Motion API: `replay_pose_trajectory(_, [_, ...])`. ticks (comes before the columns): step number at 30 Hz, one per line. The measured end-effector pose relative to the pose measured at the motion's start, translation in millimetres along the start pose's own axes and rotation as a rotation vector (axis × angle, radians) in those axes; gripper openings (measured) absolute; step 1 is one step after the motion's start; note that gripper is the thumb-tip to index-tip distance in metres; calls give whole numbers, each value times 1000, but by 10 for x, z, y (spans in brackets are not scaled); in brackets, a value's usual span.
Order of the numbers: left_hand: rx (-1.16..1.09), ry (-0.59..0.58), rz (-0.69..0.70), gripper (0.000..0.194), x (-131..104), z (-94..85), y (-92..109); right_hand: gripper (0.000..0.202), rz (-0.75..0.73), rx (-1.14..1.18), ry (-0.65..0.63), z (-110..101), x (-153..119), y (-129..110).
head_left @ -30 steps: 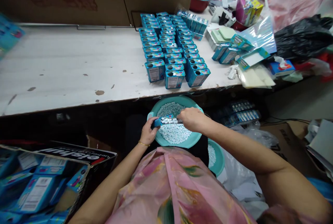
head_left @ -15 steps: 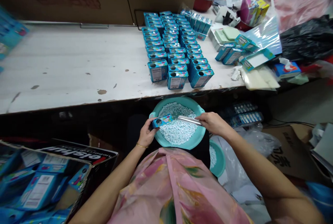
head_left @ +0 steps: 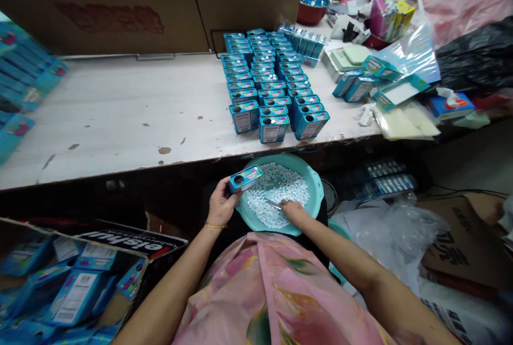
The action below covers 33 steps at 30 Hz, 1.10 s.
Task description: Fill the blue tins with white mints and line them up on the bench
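My left hand is closed around a small blue candy box. Its printed top, with a dark round hole, faces up over the left rim of a turquoise basin. Small white candies cover the basin's bottom. My right hand grips a narrow metal scoop, whose far end dips among the candies. Rows of similar blue boxes stand upright on the white table beyond, several with white candies showing at their holes.
A carton of blue boxes stands at lower left. On the table, more blue packs sit at the left edge. A red bowl of blue pieces stands at the back. Plastic bags and flattened cardboard lie at lower right.
My right hand has brought the scoop down and left from above the basin into the candies. My left hand has shifted the box slightly up and left. The view has tilted a little.
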<state>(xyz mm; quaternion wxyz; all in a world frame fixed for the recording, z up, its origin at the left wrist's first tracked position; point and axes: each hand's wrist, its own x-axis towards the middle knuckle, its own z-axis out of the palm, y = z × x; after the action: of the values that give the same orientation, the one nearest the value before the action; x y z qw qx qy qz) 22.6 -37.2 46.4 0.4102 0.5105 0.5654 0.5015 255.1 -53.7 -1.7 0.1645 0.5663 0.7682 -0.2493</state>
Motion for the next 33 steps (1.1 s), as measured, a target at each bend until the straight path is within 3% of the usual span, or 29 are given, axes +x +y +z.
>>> replay_pose_trajectory(3, [77, -3, -33, 38, -84, -51, -92, 33, -58, 53, -51, 78, 40, -5])
replay_pose_trajectory(6, [131, 7, -47, 38, -124, -111, -162, 33, -95, 246, -92, 20, 54, 109])
replay_pose_trajectory(10, [175, 7, -44, 39, -137, -165, -255, 32, -114, 619, -68, -260, -63, 224])
replay_pose_trajectory(13, [202, 5, -44, 39, -154, -164, -299, 31, -217, 681, 22, -605, -255, 185])
replay_pose_trajectory(17, [243, -17, -19, 37, -185, -105, -279, 32, -328, 437, 162, -1106, -505, -63])
replay_pose_trajectory(23, [244, -90, 75, 34, -210, -22, -207, 35, -201, -158, 164, -1544, -720, -624])
replay_pose_trajectory(27, [215, -82, 100, 34, -227, -52, -178, 33, -172, -189, 216, -1599, -809, -607])
replay_pose_trajectory(30, [175, -60, 94, 34, -209, -103, -78, 33, -173, -39, 305, -1521, -831, -318])
replay_pose_trajectory(33, [118, -18, 156, 36, -48, -137, 100, 31, -157, 197, 418, -1335, -803, -8])
